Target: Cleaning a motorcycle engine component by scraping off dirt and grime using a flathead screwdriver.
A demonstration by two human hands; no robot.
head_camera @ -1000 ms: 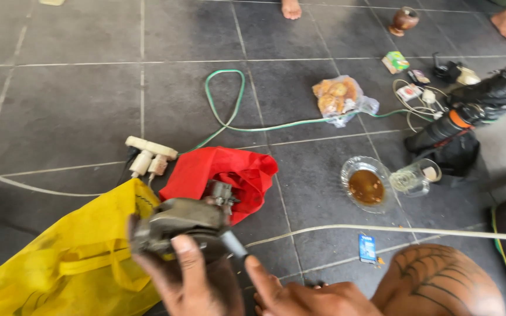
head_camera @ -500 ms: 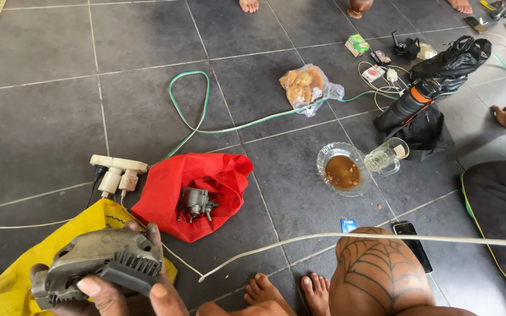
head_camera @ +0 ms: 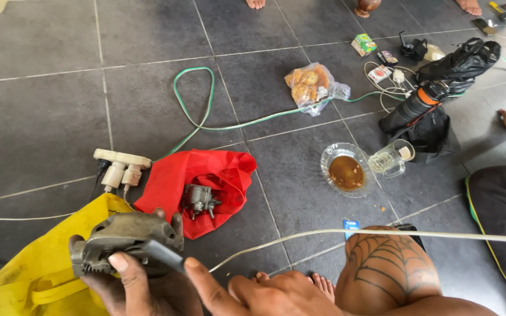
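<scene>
grey metal housing [head_camera: 125, 243] now gripped by left hand [head_camera: 136, 287], right hand [head_camera: 265, 292] joining.

The left hand [head_camera: 142, 289] is cut off by the near edge, and its palm is hidden behind the metal housing [head_camera: 127, 241] it grips. The right hand [head_camera: 265, 292] is likewise cut at the near edge; a dark tool [head_camera: 164, 255] lies by its forefinger, its far end lost against the housing. The yellow bag [head_camera: 24, 266] runs out of view at the near left corner. A white cord [head_camera: 382, 233] leaves at the right edge. Small items [head_camera: 382, 64] far right are too small to tell. Bare feet [head_camera: 256, 3] at the far edge are cropped. The small part [head_camera: 199, 200] on the red cloth [head_camera: 206, 175] is indistinct.
</scene>
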